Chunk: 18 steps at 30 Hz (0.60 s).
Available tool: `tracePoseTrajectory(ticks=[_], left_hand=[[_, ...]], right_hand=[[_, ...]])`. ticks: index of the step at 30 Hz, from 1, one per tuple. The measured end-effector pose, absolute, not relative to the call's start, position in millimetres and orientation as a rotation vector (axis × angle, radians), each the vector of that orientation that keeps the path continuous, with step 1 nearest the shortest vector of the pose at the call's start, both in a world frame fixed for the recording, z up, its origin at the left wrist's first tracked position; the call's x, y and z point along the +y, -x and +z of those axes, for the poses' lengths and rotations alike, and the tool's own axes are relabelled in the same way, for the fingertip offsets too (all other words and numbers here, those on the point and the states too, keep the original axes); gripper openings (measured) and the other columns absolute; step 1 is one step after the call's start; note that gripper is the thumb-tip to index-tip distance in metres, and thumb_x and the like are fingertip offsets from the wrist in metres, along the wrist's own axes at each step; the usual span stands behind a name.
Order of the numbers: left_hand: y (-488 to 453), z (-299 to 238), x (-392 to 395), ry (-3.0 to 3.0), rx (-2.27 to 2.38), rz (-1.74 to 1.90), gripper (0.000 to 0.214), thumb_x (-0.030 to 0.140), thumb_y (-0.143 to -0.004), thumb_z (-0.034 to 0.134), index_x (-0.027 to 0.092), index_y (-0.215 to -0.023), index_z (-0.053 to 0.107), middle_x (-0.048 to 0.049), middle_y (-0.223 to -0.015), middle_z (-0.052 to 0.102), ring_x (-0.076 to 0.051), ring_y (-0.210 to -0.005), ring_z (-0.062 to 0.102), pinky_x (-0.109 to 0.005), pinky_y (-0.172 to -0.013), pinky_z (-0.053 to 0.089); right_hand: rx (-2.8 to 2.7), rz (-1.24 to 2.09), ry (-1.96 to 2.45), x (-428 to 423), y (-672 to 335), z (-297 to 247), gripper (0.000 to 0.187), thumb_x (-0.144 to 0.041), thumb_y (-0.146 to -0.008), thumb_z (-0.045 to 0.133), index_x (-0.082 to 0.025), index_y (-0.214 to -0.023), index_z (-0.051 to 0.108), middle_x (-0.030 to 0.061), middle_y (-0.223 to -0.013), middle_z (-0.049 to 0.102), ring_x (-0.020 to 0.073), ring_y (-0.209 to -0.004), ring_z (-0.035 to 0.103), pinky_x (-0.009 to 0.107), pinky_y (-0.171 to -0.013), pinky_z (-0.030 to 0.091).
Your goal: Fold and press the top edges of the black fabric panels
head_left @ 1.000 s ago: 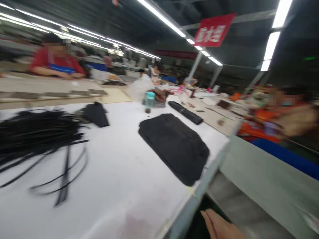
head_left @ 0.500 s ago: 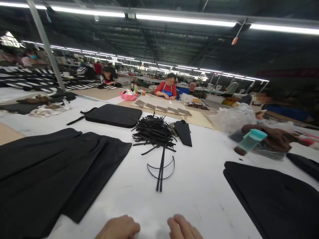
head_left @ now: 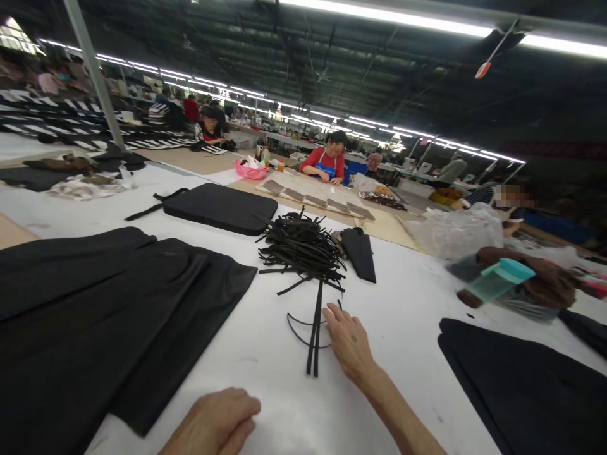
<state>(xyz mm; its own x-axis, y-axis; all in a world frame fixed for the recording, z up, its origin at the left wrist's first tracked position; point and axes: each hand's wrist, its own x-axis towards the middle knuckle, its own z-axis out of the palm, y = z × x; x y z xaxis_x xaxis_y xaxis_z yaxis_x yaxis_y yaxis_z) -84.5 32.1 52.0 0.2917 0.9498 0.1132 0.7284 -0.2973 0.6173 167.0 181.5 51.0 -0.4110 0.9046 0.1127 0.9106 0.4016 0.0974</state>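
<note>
I am reaching my right hand [head_left: 349, 342] out flat over the white table [head_left: 265, 354], fingers stretched and slightly spread, pinching nothing. Its fingertips are lying just beside the two loose black straps [head_left: 314, 335], which are trailing toward me from the tangled pile of black straps [head_left: 301, 248] in the middle of the table. My left hand [head_left: 214, 423] is resting near the table's front edge, fingers curling loosely inward; I cannot tell whether they are closing on anything. It is sitting close to the corner of a large black fabric panel [head_left: 95, 316].
</note>
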Motion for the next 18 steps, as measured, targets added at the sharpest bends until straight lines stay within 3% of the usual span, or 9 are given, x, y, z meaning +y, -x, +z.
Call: tracePoseTrajectory(ticks=[5, 9, 13, 18], left_hand=[[64, 81, 82, -2.047, 1.561, 0.393, 0.024, 0.025, -0.085, 0.038, 0.024, -0.085, 0.062, -0.002, -0.079, 0.063, -0.019, -0.078, 0.058, -0.029, -0.073, 0.044], [42, 81, 115, -2.189, 1.397, 0.376, 0.029, 0.016, -0.082, 0.036, 0.024, -0.098, 0.058, -0.003, -0.102, 0.061, -0.019, -0.09, 0.056, -0.03, -0.082, 0.042], [18, 69, 134, -2.305, 1.281, 0.312, 0.039, 0.01, -0.078, 0.037, 0.027, -0.109, 0.053, -0.0029, -0.112, 0.057, -0.02, -0.098, 0.052, -0.032, -0.088, 0.04], [6, 57, 132, -2.313, 1.372, 0.284, 0.028, 0.009, -0.077, 0.038, 0.022, -0.091, 0.058, -0.006, -0.103, 0.057, -0.021, -0.096, 0.051, -0.033, -0.084, 0.041]], right_hand=[[-2.594, -0.18, 1.636, 182, -172, 48, 0.056, 0.008, -0.075, 0.033, -0.021, -0.12, 0.052, 0.0068, -0.133, 0.046, 0.0225, -0.123, 0.036, 0.037, -0.094, 0.029], [-2.573, -0.148, 1.641, 173, -174, 43, 0.034, 0.001, -0.081, 0.036, -0.021, -0.096, 0.058, 0.0039, -0.109, 0.059, 0.0194, -0.101, 0.049, 0.029, -0.077, 0.036], [-2.521, -0.19, 1.684, 156, -174, 38, 0.021, -0.004, -0.084, 0.041, -0.02, -0.08, 0.054, 0.0021, -0.088, 0.059, 0.0184, -0.083, 0.05, 0.028, -0.069, 0.034], [-2.507, -0.198, 1.671, 127, -184, 35, 0.023, -0.001, -0.083, 0.041, -0.02, -0.078, 0.051, 0.0003, -0.081, 0.057, 0.0176, -0.077, 0.049, 0.027, -0.065, 0.031]])
